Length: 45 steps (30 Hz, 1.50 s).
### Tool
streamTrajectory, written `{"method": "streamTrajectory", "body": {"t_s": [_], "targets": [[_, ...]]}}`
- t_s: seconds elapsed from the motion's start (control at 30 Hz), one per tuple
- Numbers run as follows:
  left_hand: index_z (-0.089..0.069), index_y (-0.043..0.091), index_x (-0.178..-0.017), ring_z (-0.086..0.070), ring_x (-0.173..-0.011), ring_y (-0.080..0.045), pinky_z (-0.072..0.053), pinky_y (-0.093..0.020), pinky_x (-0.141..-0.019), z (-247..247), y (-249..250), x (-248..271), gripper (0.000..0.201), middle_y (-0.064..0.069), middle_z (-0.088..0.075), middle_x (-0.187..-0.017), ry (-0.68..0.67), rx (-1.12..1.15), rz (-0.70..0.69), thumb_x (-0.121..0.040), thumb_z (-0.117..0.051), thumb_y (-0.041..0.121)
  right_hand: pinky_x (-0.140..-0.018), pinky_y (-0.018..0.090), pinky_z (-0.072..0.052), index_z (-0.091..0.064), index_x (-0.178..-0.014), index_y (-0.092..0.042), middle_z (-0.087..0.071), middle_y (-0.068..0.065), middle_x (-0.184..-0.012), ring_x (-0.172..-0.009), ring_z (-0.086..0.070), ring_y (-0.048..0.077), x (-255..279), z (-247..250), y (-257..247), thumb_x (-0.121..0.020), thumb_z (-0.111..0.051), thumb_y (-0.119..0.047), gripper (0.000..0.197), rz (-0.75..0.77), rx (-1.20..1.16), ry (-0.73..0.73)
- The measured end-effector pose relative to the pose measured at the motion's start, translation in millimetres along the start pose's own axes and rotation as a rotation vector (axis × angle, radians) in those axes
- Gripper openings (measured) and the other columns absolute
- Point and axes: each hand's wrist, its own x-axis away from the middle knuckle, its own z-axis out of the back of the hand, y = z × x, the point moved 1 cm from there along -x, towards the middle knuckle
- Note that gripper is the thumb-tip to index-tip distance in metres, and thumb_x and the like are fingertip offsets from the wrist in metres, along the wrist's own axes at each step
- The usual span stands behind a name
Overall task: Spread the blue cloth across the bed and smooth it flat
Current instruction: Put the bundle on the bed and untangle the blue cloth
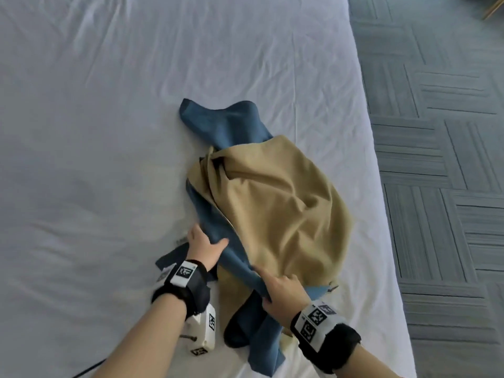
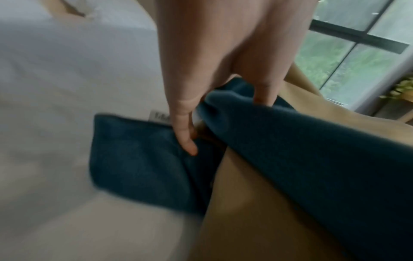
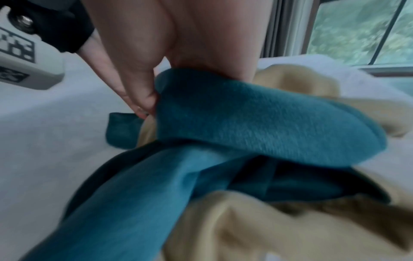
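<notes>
bed [image 1: 136, 105]: white sheet, wrinkled all over. Its right edge runs down beside grey patterned carpet [image 1: 441, 159].
blue cloth [image 1: 218, 124]: bunched in the near-right part of the bed, not spread. One end lies flat toward the far side. The middle runs as a rolled band down the left edge of the pile. A near end trails toward you between your wrists.
tan cloth [image 1: 283, 203]: crumpled mound lying over most of the blue cloth. It's tangled with the blue near the top, where both twist together. More tan shows under the blue band near your right wrist.
left hand [image 1: 204, 242]: you grip the blue band at the pile's left edge. Thumb lies on top; the left wrist view shows the fingers [image 2: 185, 141] curled down into the fold, cloth bunched between them. A small white label [image 2: 159, 115] shows just behind the fingers.
right hand [image 1: 283, 294]: you pinch the blue band lower down, at the near edge of the tan mound. The right wrist view shows a blue fold clamped between thumb and fingers [image 3: 143, 98]. Index finger points along the band toward your left hand.
hands: near each other, both on the same blue band, not touching.
wrists: black straps with white marker blocks [image 1: 185, 272] on both.
window [image 2: 357, 53]: visible past the bed in both wrist views, greenery outside.
image quality: both wrist views are motion-blurred.
</notes>
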Motion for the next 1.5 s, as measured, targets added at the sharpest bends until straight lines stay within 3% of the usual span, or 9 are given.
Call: {"method": "streamTrajectory", "body": {"t_s": [0.2, 0.37, 0.57, 0.77, 0.87, 1.13, 1.27, 1.4, 1.5], "targets": [[-0.023, 0.005, -0.142, -0.041, -0.131, -0.029, -0.032, -0.039, -0.110, 10.3, -16.8, 5.0, 0.086, -0.013, -0.042, -0.140, 0.079, 0.447, 0.170, -0.079, -0.069, 0.041, -0.081, 0.038, -0.028, -0.052, -0.118, -0.026, -0.062, 0.006, -0.113, -0.106, -0.056, 0.028, 17.5, -31.4, -21.6, -0.082, -0.043, -0.012, 0.039, 0.238, 0.145, -0.142], [-0.054, 0.005, -0.111, -0.061, -0.101, -0.034, -0.051, -0.040, -0.087, 32.3, -24.6, 24.1, 0.030, -0.011, -0.063, -0.103, 0.129, 0.233, 0.050, -0.082, -0.058, 0.009, -0.086, 0.037, -0.036, -0.055, -0.113, -0.024, -0.058, 0.007, -0.112, -0.109, -0.054, 0.029, 31.5, -29.3, -20.5, -0.082, -0.044, -0.009, 0.036, 0.262, 0.129, -0.160], [-0.051, 0.013, -0.089, -0.061, -0.083, -0.038, -0.055, -0.052, -0.075, 64.7, -79.0, 60.4, 0.011, -0.011, -0.057, -0.087, 0.489, 0.110, 0.070, -0.080, -0.053, 0.008, -0.067, 0.032, -0.031, -0.041, -0.091, -0.023, -0.066, 0.007, -0.101, -0.094, -0.060, 0.032, 47.0, -32.0, -15.3, -0.082, -0.047, -0.016, 0.013, 0.113, 0.068, -0.023], [-0.051, 0.007, -0.080, -0.060, -0.096, -0.038, -0.041, -0.031, -0.070, 40.2, -174.5, 123.8, 0.006, -0.025, -0.061, -0.098, -0.015, -0.210, 0.281, -0.082, -0.057, 0.004, -0.084, 0.037, -0.034, -0.049, -0.108, -0.025, -0.062, 0.003, -0.111, -0.106, -0.058, 0.026, 56.8, -60.9, -20.4, -0.075, -0.061, -0.036, 0.037, 0.141, 0.173, -0.190], [-0.051, 0.009, -0.075, -0.061, -0.092, -0.039, -0.045, -0.037, -0.069, 24.6, -185.7, 141.6, 0.012, -0.022, -0.061, -0.087, -0.045, -0.043, 0.223, -0.081, -0.056, 0.001, -0.093, 0.039, -0.036, -0.047, -0.119, -0.025, -0.053, 0.002, -0.119, -0.114, -0.049, 0.025, 61.1, -74.9, -30.5, -0.074, -0.066, -0.043, 0.052, 0.176, 0.090, -0.198], [-0.054, 0.003, -0.081, -0.060, -0.087, -0.038, -0.050, -0.054, -0.079, 67.7, -154.9, 130.3, 0.018, -0.026, -0.059, -0.086, 0.592, 0.493, 0.134, -0.080, -0.041, -0.009, -0.103, 0.042, -0.034, -0.025, -0.140, -0.033, -0.048, -0.001, -0.132, -0.122, -0.042, 0.027, 63.9, -69.8, -71.3, -0.082, -0.054, -0.039, 0.066, 0.198, -0.172, -0.055], [-0.054, 0.008, -0.077, -0.055, -0.084, -0.028, -0.045, -0.036, -0.074, 121.9, -100.9, 105.6, 0.028, -0.024, -0.062, -0.087, 0.891, 0.639, 0.009, -0.076, -0.036, -0.013, -0.109, 0.041, -0.025, -0.019, -0.143, -0.036, -0.046, -0.004, -0.134, -0.128, -0.037, 0.023, 62.7, -56.5, -75.5, -0.082, -0.051, -0.029, 0.069, 0.280, -0.088, -0.049], [-0.038, 0.025, -0.063, -0.049, -0.083, -0.019, -0.042, -0.020, -0.073, 116.3, -39.0, 110.9, 0.043, -0.010, -0.054, -0.080, 0.684, 0.560, -0.314, -0.069, -0.029, -0.017, -0.107, 0.027, -0.033, -0.039, -0.138, -0.020, -0.051, 0.004, -0.134, -0.127, -0.045, 0.021, 59.7, -48.1, -83.2, -0.086, -0.048, -0.012, 0.053, 0.253, -0.510, 0.069], [-0.040, 0.020, -0.064, -0.057, -0.091, -0.021, -0.044, -0.022, -0.084, 58.4, -31.8, 135.9, 0.038, -0.011, -0.064, -0.094, 0.230, 0.226, -0.547, -0.070, -0.034, -0.018, -0.100, 0.042, -0.045, -0.054, -0.118, -0.017, -0.062, 0.004, -0.116, -0.112, -0.058, 0.024, 52.8, -25.6, -68.1, -0.088, -0.043, -0.011, 0.032, -0.118, -0.904, 0.442]]}}
